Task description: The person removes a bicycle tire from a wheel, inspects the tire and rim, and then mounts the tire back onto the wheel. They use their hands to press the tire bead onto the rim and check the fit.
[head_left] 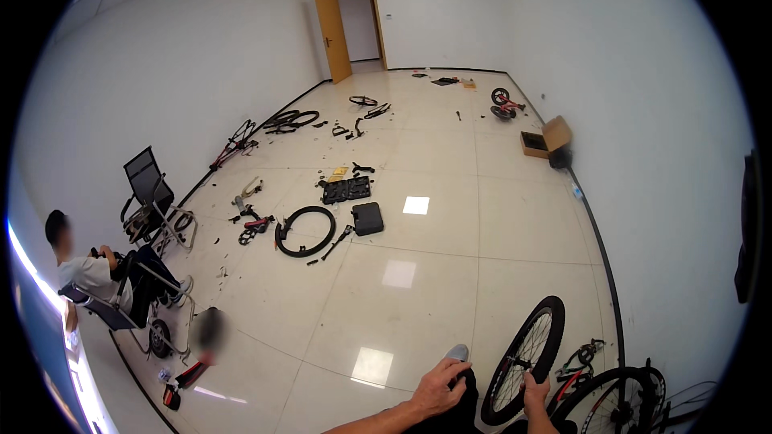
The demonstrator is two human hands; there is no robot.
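A bicycle wheel (524, 358) with a black knobby tyre and thin spokes stands tilted at my right side. My right hand (535, 395) is closed on it low on its right side, with the thumb reaching toward the hub. My left hand (439, 388) is beside my dark-trousered knee, left of the wheel. Its fingers are curled in, and whatever they hold, if anything, cannot be made out. A grey shoe (457, 352) shows just beyond that hand.
More wheels (619, 414) and a red-black frame part (576, 370) lie at my right by the wall. Ahead are a loose tyre (305, 231), a toolbox (346, 190) and a black case (367, 219). A person (96, 277) sits at left; an open cardboard box (555, 138) stands far right.
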